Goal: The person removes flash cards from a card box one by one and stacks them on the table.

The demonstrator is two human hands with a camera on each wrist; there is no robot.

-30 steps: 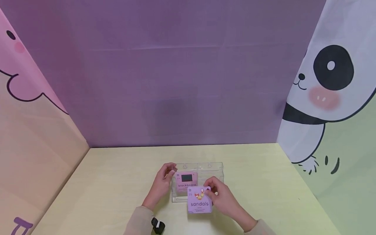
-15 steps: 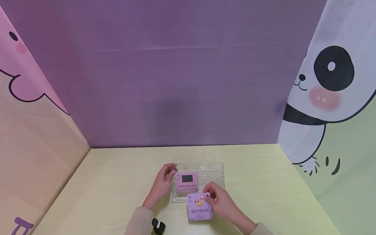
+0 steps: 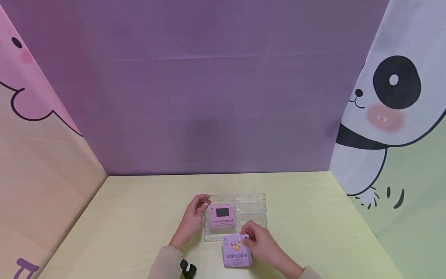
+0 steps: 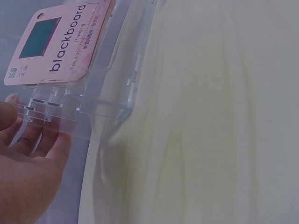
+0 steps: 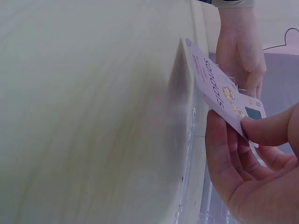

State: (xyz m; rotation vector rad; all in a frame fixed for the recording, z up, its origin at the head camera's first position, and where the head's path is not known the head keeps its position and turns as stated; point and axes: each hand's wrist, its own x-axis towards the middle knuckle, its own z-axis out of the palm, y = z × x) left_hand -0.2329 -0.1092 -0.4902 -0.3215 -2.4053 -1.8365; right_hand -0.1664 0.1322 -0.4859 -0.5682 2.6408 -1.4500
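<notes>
My left hand (image 3: 191, 221) grips the left edge of a clear plastic card rack (image 3: 251, 198). In the left wrist view its fingers curl beneath the rack's side edge, with the thumb on top. A pink card printed "blackboard" (image 3: 222, 222) sits in the rack's left half, close to that hand. My right hand (image 3: 263, 244) pinches a purple card printed "sandals" (image 3: 237, 259) at its upper right corner, thumb on the front. That card is in front of the rack's near edge, tilted. In the right wrist view the sandals card (image 5: 215, 86) partly covers the blackboard card.
A small black object with a white patch (image 3: 188, 269) lies at the table's near edge, next to the left sleeve (image 3: 166, 261). The pale wooden table (image 3: 139, 209) meets a purple back panel (image 3: 216, 97). Printed side panels stand left and right.
My right hand has moved toward me with the sandals card, away from the rack, uncovering more of the rack's near edge. My left hand has kept its grip on the rack.
</notes>
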